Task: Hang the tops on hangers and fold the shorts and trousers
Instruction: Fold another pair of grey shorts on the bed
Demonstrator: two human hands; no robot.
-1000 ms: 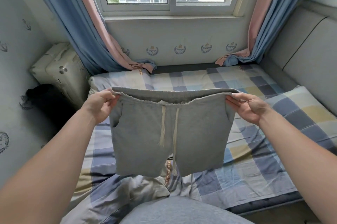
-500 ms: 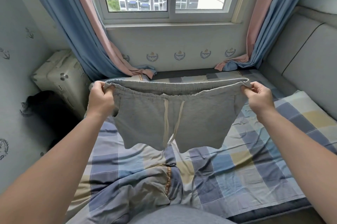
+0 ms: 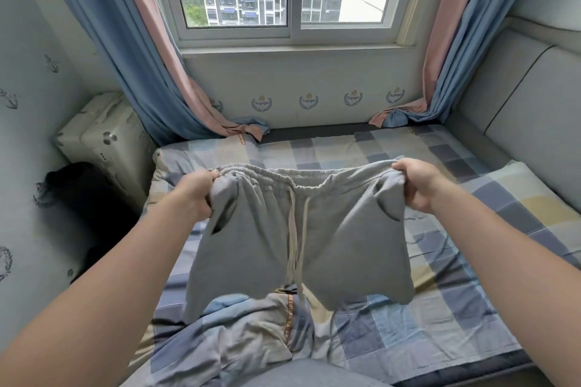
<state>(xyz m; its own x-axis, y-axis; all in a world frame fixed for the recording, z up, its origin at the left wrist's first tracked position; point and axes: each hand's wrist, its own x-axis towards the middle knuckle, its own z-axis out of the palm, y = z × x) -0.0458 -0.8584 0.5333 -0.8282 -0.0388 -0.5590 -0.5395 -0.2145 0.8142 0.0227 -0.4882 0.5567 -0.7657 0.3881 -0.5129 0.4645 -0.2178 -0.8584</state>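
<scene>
A pair of grey shorts (image 3: 251, 242) with a pale drawstring hangs spread out in front of me, low over the checked bed sheet (image 3: 446, 267). My left hand (image 3: 196, 194) grips the left end of the waistband, fingers curled round the bunched cloth. At the right end, my right hand (image 3: 415, 182) grips the waistband the same way. The leg hems hang down near the sheet, close to my body. The waistband sags slightly in the middle.
The bed fills the space up to the window wall, with blue and pink curtains (image 3: 147, 78) at both sides. A padded grey headboard (image 3: 522, 109) runs along the right. A cream suitcase (image 3: 103, 141) and a dark bag (image 3: 81, 194) sit in the gap at left.
Both hands have lowered the shorts toward the bed and bunched the waistband ends in their grips. The legs now hang nearer the sheet.
</scene>
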